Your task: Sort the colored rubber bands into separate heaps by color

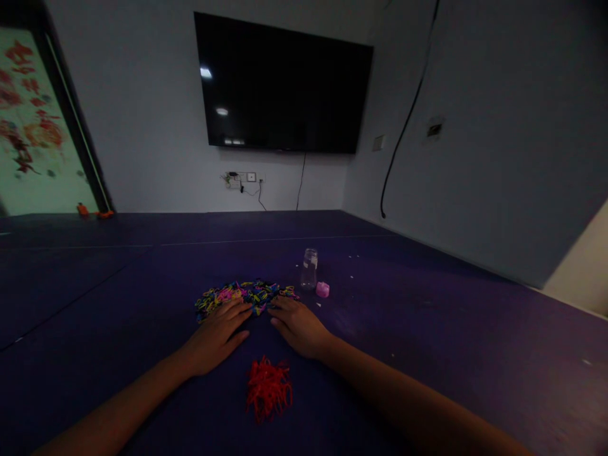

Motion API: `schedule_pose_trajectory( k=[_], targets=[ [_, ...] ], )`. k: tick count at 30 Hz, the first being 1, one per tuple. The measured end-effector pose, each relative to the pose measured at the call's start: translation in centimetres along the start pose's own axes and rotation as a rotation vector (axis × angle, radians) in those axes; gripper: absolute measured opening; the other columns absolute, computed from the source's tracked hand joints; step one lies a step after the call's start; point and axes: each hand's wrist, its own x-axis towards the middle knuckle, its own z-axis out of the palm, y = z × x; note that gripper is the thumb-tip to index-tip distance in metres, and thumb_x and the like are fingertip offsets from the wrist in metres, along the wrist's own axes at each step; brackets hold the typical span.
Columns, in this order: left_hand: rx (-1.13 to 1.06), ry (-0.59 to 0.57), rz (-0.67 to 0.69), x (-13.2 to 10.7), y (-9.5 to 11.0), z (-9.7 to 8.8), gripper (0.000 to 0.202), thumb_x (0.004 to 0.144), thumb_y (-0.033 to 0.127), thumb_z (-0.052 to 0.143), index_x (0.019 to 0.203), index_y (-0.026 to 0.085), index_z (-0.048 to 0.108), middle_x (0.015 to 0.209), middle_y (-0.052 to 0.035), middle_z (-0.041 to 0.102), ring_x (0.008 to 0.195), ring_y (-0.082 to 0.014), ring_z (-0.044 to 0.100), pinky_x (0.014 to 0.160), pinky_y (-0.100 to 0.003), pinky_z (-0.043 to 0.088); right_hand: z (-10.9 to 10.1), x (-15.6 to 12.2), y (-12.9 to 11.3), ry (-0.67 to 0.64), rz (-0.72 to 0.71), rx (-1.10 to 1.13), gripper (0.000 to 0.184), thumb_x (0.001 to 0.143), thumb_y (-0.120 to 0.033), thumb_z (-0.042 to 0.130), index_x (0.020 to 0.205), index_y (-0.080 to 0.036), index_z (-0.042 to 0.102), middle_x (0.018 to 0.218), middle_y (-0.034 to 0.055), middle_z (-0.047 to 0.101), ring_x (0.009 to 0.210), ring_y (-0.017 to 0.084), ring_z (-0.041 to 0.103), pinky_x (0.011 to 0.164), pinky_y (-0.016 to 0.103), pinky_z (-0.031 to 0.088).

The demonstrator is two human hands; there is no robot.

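Note:
A loose pile of small multicoloured rubber bands (259,294) lies on the dark purple floor (142,278). My left hand (216,339) rests flat at the pile's near left edge, its fingers stretched onto the bands. Across from it, my right hand (299,326) lies palm down with its fingertips on the pile's near right side. Neither hand grips anything that shows. Between my forearms, closer to me, sits a separate heap of red rubber bands (269,387). Just beyond my right hand stands a clear bottle (309,269) without its cap, and a pink cap (323,289) lies beside it.
Small white scraps (351,277) are scattered on the floor to the right. A television (285,85) hangs on the far wall, above sockets (242,178) and wires. A black cable (403,133) dangles down the right wall. Orange objects (83,209) lie by the door at left.

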Motion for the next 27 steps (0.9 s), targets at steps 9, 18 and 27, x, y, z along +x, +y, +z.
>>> schedule_pose_trajectory(
  k=[9,18,27],
  targets=[
    [-0.028,-0.009,-0.028,-0.16,0.22,-0.17,0.035,0.093,0.036,0.043,0.125,0.024,0.053,0.137,-0.0064,0.051,0.130,-0.0258,0.038,0.105,-0.048,0.036,-0.01,-0.13,0.14,-0.002,0.001,0.007,0.036,0.096,-0.027,0.037,0.119,-0.014,0.060,0.129,0.0122,0.055,0.124,0.022,0.046,0.106,0.039,0.034],
    [-0.017,-0.026,-0.014,-0.19,-0.14,0.06,0.039,0.094,0.038,0.041,0.129,0.023,0.049,0.137,-0.0064,0.050,0.132,-0.0258,0.035,0.107,-0.046,0.034,0.01,-0.06,0.05,0.008,-0.010,0.003,0.034,0.096,-0.025,0.037,0.116,-0.015,0.062,0.125,0.0112,0.057,0.122,0.022,0.046,0.104,0.037,0.037],
    [-0.022,-0.011,0.016,-0.06,-0.29,0.03,0.040,0.094,0.036,0.040,0.131,0.022,0.048,0.136,-0.0075,0.050,0.130,-0.0263,0.038,0.107,-0.048,0.034,0.06,-0.02,0.13,0.011,-0.010,0.002,0.035,0.096,-0.026,0.036,0.116,-0.014,0.062,0.125,0.0118,0.057,0.121,0.022,0.048,0.105,0.037,0.036]
  ],
)
